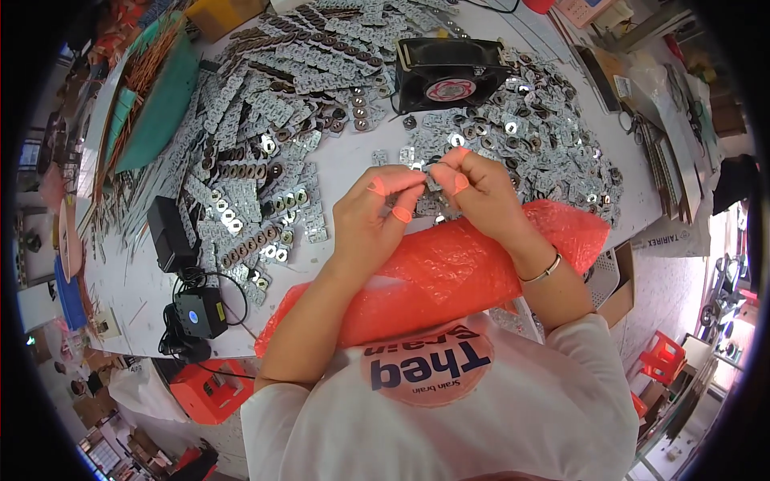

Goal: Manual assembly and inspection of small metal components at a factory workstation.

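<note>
My left hand and my right hand meet fingertip to fingertip above the table. Both are closed in a pinch, with orange finger cots on the thumbs and forefingers. Whatever small piece sits between the fingertips is too tiny and covered to make out. Just beyond and to the right spreads a heap of loose silvery parts with dark round pieces. Beneath my forearms, a red plastic sheet lies along the near table edge and over my lap.
Behind my hands stands a black box fan. Rows of joined silvery strips cover the table's far left. A green basin holds thin brown strips. Black power adapters with coiled cables lie at left. Red stools stand below the table.
</note>
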